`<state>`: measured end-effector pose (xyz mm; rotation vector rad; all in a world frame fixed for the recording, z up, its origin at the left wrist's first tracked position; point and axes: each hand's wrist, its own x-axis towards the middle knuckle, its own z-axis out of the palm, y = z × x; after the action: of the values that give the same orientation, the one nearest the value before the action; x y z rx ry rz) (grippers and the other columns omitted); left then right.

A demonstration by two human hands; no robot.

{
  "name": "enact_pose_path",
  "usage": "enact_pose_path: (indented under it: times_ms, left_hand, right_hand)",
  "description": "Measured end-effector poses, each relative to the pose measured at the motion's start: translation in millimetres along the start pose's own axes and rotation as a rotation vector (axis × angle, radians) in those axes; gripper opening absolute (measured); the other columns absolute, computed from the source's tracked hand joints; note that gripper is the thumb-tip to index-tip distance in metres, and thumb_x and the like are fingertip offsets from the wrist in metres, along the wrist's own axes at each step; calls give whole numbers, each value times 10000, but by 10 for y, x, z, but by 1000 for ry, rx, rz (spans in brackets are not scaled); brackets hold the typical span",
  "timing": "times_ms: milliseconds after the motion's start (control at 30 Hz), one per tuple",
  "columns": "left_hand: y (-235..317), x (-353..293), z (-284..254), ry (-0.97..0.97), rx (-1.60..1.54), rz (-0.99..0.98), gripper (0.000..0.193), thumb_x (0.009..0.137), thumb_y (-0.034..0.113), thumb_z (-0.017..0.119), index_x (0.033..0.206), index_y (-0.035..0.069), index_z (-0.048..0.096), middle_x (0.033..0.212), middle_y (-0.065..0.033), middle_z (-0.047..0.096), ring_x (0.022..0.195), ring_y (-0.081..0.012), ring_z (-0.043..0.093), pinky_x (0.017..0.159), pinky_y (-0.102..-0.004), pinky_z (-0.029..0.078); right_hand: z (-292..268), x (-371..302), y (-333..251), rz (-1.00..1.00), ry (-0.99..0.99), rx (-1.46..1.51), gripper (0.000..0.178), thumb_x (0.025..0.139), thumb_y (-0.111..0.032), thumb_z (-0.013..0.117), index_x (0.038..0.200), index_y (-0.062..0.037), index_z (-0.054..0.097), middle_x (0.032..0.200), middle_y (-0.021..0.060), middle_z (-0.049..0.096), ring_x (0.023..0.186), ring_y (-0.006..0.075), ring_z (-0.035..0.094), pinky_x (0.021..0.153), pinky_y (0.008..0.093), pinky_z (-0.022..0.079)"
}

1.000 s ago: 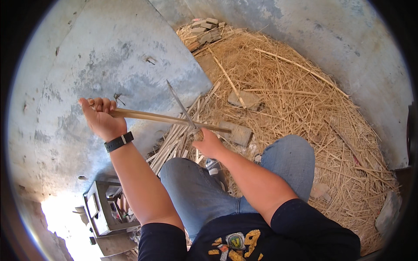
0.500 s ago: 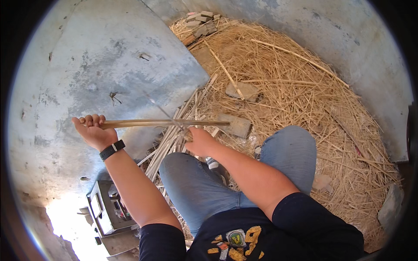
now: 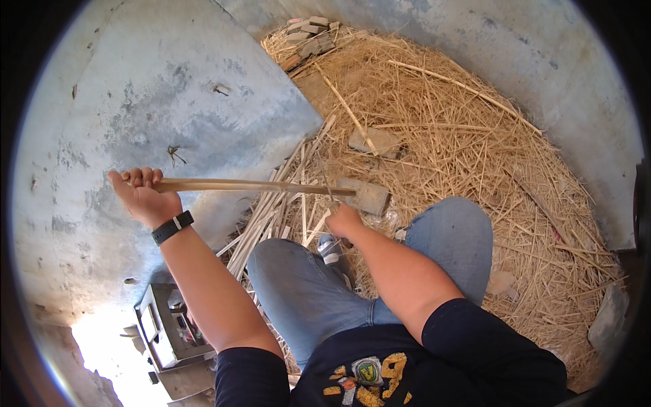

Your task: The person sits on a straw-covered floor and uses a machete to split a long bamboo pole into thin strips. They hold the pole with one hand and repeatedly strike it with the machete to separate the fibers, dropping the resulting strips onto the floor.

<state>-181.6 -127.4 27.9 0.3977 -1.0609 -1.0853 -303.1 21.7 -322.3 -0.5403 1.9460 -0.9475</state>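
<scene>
My left hand (image 3: pixel 148 198), with a black band on its wrist, is closed round one end of a long split bamboo strip (image 3: pixel 234 185). The strip runs level to the right, and a narrow gap shows along part of it. Close to its far end, my right hand (image 3: pixel 346 222) grips the handle of a knife (image 3: pixel 327 182). The thin blade points up and crosses the strip near that end. Whether the blade is cutting into it, I cannot tell. Most of the handle is hidden by my fingers.
Loose pale bamboo strips (image 3: pixel 261 227) lie left of my knees. Flat bricks (image 3: pixel 371 197) sit before me among straw-like shavings (image 3: pixel 447 163). A blue-grey wall (image 3: pixel 203 122) rises at left, with an open metal box (image 3: pixel 163 325) below it. More bricks (image 3: pixel 310 34) are stacked far back.
My right hand and the knife have moved right along the strip, from near its middle to near its far end. The blade now stands more upright. My left hand has barely moved.
</scene>
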Motion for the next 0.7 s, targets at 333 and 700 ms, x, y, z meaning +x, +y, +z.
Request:
enact_pose_path:
  times_ms: [333, 700]
  left_hand:
    - [-61, 40, 186, -86, -73, -82, 367, 977, 389, 598, 765, 144, 427, 644, 30, 344, 574, -111, 331, 537, -265, 316]
    - [-56, 232, -77, -225, -142, -185, 446, 925, 538, 614, 708, 178, 467, 583, 60, 327, 510, -92, 290, 497, -246, 261]
  right_hand:
    - [-454, -532, -909, -424, -132, 110, 489, 800, -264, 640, 1149, 72, 572, 1038, 274, 666, 941, 379, 665, 824, 430, 519]
    - [-400, -665, -962, -381, -198, 108, 564, 805, -236, 633, 1242, 103, 523, 1109, 299, 643, 1049, 405, 632, 920, 419, 497]
